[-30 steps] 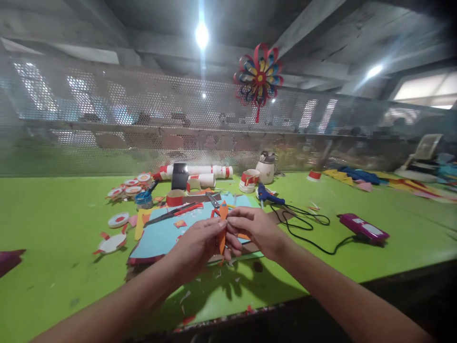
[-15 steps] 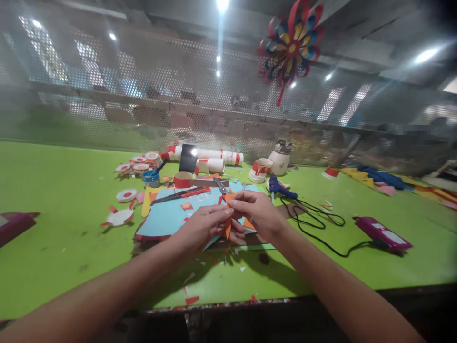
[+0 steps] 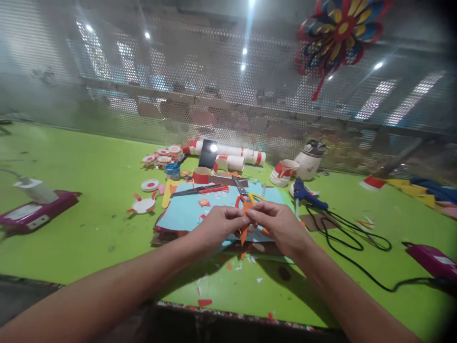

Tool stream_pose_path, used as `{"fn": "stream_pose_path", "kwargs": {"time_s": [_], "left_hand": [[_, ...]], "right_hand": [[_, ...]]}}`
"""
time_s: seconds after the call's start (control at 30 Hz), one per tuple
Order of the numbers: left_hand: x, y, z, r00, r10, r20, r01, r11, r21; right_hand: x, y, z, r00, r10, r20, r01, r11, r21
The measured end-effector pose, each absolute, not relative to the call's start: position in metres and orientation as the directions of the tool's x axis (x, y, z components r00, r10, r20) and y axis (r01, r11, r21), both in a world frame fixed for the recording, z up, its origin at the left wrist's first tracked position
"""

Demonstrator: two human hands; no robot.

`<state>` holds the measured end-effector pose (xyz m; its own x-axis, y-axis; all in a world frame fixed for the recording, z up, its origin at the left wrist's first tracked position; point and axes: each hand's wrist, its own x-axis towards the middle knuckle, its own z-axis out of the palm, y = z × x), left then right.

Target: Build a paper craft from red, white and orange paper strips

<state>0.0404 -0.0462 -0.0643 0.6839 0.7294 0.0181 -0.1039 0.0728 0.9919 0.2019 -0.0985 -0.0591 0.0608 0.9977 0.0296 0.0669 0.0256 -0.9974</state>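
Note:
Between my two hands is a small orange paper cutout [image 3: 244, 234], pointed at its lower end, with small blue marks near its top. My left hand [image 3: 222, 225] pinches it from the left, thumb and fingers closed on its edge. From the right, my right hand [image 3: 282, 225] grips the same cutout with thumb and forefinger. Both hands are just above light blue paper sheets [image 3: 185, 216] stacked on brown card. Scissors [image 3: 240, 186] with red and yellow on the handles lie right behind the cutout, partly hidden by it. A dark cutter with red [image 3: 200, 190] rests on the blue paper.
A blue glue gun [image 3: 309, 195] with a black cord lies right. Purple power strips [image 3: 430, 259] sit at both sides. Paper discs [image 3: 144, 206], a blue jar [image 3: 173, 171], white tubes [image 3: 235, 163] and a white bottle [image 3: 309, 162] stand behind. Paper scraps litter the green table [image 3: 107, 186].
My view has turned left, so the scene sits further right and the left power strip shows more fully. Both hands still hold the orange cutout, the fingers slightly shifted; more of the scissors' handles shows.

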Motion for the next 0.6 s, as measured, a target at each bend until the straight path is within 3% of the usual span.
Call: {"fn": "stream_pose_path", "kwargs": {"time_s": [0.13,0.33,0.6], "left_hand": [[0.038,-0.041,-0.062,0.661,0.750,0.038,-0.137,0.071,0.988],[0.033,-0.028,-0.057,0.587,0.807,0.064,-0.228,0.089,0.970],[0.006,0.010,-0.031,0.283,0.931,0.228,-0.433,-0.088,0.897]], "right_hand": [[0.206,-0.100,-0.057,0.138,0.990,0.025,0.150,0.004,-0.989],[0.213,-0.093,-0.054,0.262,0.956,0.129,0.247,0.063,-0.967],[0.231,-0.086,-0.057,0.265,0.949,0.172,0.272,0.098,-0.957]]}}
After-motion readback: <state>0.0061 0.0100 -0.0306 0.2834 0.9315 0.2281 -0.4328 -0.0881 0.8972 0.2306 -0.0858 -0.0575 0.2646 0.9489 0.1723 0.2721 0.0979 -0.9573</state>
